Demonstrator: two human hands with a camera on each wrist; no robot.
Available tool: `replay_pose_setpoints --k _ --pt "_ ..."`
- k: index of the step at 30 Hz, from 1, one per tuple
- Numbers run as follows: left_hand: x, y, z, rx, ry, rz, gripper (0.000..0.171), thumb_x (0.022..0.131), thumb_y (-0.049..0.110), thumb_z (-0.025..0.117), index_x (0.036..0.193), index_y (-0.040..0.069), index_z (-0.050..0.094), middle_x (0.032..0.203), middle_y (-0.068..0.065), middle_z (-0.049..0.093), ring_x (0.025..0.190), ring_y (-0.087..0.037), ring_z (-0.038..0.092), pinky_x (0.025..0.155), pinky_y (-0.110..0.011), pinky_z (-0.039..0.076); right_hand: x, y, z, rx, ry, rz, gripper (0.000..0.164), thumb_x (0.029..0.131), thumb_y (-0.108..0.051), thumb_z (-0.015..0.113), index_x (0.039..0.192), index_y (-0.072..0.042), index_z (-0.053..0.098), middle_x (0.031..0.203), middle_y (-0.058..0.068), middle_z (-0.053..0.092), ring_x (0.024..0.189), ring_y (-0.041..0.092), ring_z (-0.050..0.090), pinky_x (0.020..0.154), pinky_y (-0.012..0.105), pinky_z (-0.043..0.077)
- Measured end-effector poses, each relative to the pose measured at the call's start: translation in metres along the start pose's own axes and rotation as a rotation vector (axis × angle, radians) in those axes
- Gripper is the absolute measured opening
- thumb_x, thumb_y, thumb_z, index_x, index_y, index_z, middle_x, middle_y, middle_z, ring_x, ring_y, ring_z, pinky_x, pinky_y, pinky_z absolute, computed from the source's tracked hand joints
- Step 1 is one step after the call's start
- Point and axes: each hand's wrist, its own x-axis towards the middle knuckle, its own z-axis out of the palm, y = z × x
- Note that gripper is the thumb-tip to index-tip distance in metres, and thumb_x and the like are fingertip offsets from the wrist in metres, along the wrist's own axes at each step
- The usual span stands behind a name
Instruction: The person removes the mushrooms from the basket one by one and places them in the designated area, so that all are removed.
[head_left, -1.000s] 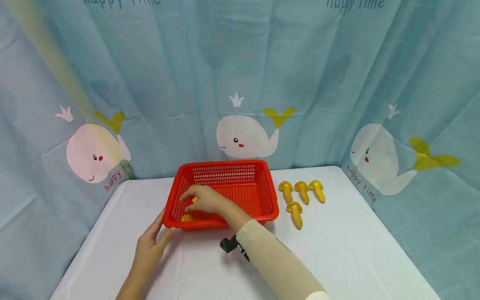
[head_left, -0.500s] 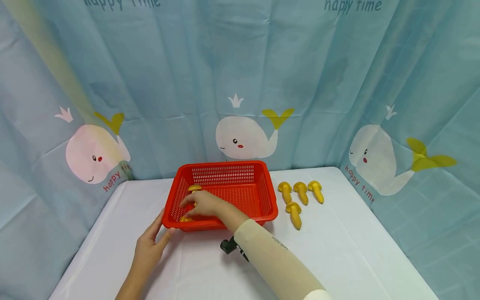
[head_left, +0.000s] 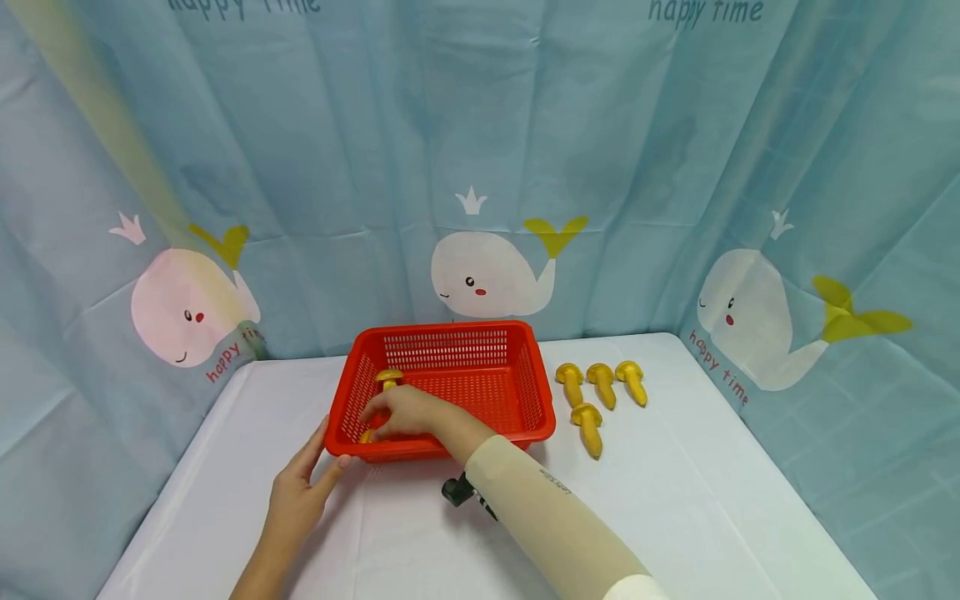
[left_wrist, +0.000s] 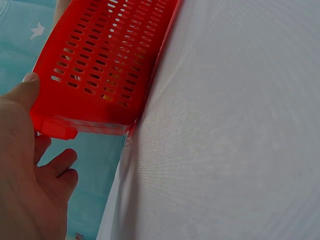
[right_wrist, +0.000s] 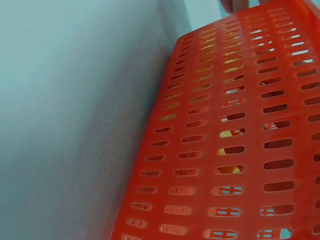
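A red slotted plastic basket point(head_left: 480, 392) stands on the white table. At its front left corner my left hand point(head_left: 300, 487) grips the rim, with the thumb point(left_wrist: 31, 82) on one side and fingers past the corner. My right hand point(head_left: 408, 412) reaches down inside the basket's left part, fingers bent downward. Right at its fingertips shows a bit of a yellow mushroom point(head_left: 366, 436); I cannot tell whether the fingers hold it. Behind the hand lies another yellow mushroom point(head_left: 388, 376), its stem partly hidden. Yellow shows through the basket's slots in the right wrist view.
Several yellow mushrooms point(head_left: 591, 429) lie on the table point(head_left: 712, 483) right of the basket, most in a row near the back. A blue curtain point(head_left: 345, 167) with whale prints surrounds the table's back and sides. A small black device point(head_left: 457, 490) sits under the right forearm.
My right hand has dropped slightly lower into the basket, uncovering more of the rear mushroom. The left hand keeps its place on the corner, and the basket has hardly moved.
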Motion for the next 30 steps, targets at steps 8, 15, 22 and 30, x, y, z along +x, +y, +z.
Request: replay_pose_setpoints --k 8,15,22,30 --pt "-0.0004 0.0006 -0.0003 0.0 -0.002 0.001 0.077 0.09 0.015 0.08 0.157 0.026 0.044 0.154 -0.005 0.052 0.132 0.019 0.038 0.101 0.002 0.031 0.0014 0.0008 0.0024 -0.002 -0.046 0.013 0.033 0.091 -0.027 0.079 0.123 -0.035 0.075 0.098 -0.017 0.067 0.095 0.004 0.057 0.084 0.021 0.051" --pt "0.0002 -0.0002 -0.0009 0.018 -0.013 -0.014 0.075 0.092 0.019 0.078 0.158 0.027 0.042 0.155 -0.005 0.05 0.134 0.019 0.037 0.101 0.002 0.03 0.0016 0.001 0.0035 -0.005 -0.061 0.01 0.034 0.091 -0.026 0.079 0.123 -0.036 0.075 0.101 -0.018 0.068 0.097 0.003 0.058 0.088 0.021 0.051" --pt "-0.0002 -0.0011 -0.001 0.029 -0.018 -0.035 0.075 0.092 0.021 0.078 0.158 0.03 0.042 0.156 -0.001 0.05 0.134 0.018 0.037 0.101 0.002 0.03 0.0029 0.0005 0.0041 0.001 -0.058 0.002 0.031 0.091 -0.024 0.079 0.121 -0.033 0.076 0.097 -0.017 0.068 0.095 0.004 0.058 0.085 0.02 0.051" --pt "0.0002 -0.0014 0.0006 0.018 0.004 0.004 0.075 0.091 0.017 0.08 0.157 0.026 0.044 0.154 -0.005 0.052 0.134 0.018 0.038 0.101 0.002 0.031 0.0025 -0.0009 0.0042 -0.008 -0.021 0.001 0.02 0.092 -0.021 0.078 0.11 -0.028 0.079 0.092 -0.017 0.067 0.092 0.003 0.057 0.087 0.019 0.05"
